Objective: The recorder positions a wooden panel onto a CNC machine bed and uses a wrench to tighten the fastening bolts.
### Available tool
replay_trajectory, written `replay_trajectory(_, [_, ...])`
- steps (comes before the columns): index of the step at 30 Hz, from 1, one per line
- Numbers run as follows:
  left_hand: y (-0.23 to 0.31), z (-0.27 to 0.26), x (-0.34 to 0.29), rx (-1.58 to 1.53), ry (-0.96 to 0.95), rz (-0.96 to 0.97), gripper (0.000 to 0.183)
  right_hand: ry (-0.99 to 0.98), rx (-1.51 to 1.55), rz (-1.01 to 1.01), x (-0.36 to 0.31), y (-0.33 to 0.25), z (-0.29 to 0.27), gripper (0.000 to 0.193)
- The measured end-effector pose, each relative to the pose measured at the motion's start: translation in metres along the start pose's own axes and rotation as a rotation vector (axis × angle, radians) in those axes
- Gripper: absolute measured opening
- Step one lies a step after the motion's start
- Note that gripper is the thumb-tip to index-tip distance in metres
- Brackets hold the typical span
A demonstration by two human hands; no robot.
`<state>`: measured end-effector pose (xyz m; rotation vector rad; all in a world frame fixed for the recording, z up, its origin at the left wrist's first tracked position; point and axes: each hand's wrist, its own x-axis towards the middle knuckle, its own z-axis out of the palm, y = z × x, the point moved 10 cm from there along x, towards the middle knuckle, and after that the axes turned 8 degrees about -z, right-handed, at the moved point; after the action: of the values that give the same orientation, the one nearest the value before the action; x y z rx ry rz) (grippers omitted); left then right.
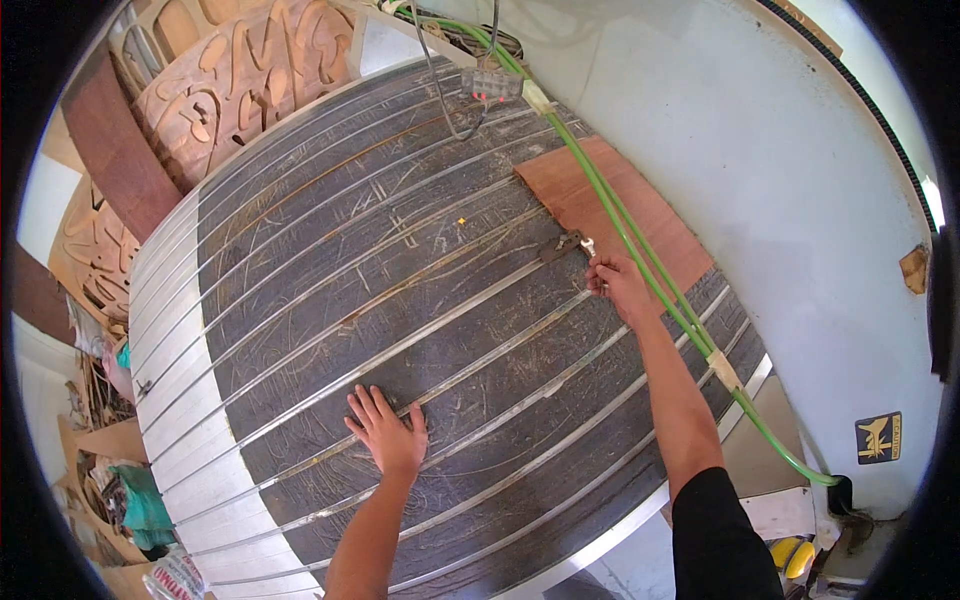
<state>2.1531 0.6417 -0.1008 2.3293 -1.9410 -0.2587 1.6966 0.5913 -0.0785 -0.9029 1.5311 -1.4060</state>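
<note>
My left hand (388, 432) rests flat on the dark, scratched slotted bed (330, 290), its fingers spread. My right hand (622, 285) reaches far forward and is closed on a small silver wrench (588, 245). The wrench's upper end is beside a dark metal clamp (562, 245), close to the edge of a reddish-brown plywood sheet (560, 180); I cannot tell whether wrench and clamp touch. The fingers hide the wrench's lower end. Light metal rails cross the bed in parallel rows.
Two green hoses (597, 180), bound with tape, run over the plywood beside my right arm. A looped cable with a grey block (492, 85) hangs above the far end. Cut-out wooden panels (240, 80) stand at the left. A pale machine panel (790, 230) rises at the right.
</note>
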Motion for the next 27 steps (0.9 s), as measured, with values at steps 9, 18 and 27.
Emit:
replay_trajectory(9, [0.002, 0.004, 0.001, -0.009, 0.033, 0.023, 0.073, -0.007, -1.175, -0.436, 0.06, -0.001, -0.019, 0.014])
replay_trajectory(18, [0.007, 0.007, -0.001, -0.01, 0.022, 0.034, 0.074, 0.195, -1.275, -0.652, 0.1, -0.003, -0.069, 0.022])
replay_trajectory(27, [0.003, 0.006, 0.001, 0.0, 0.004, 0.028, 0.074, -0.073, -1.296, -0.641, 0.117, -0.01, -0.013, 0.025])
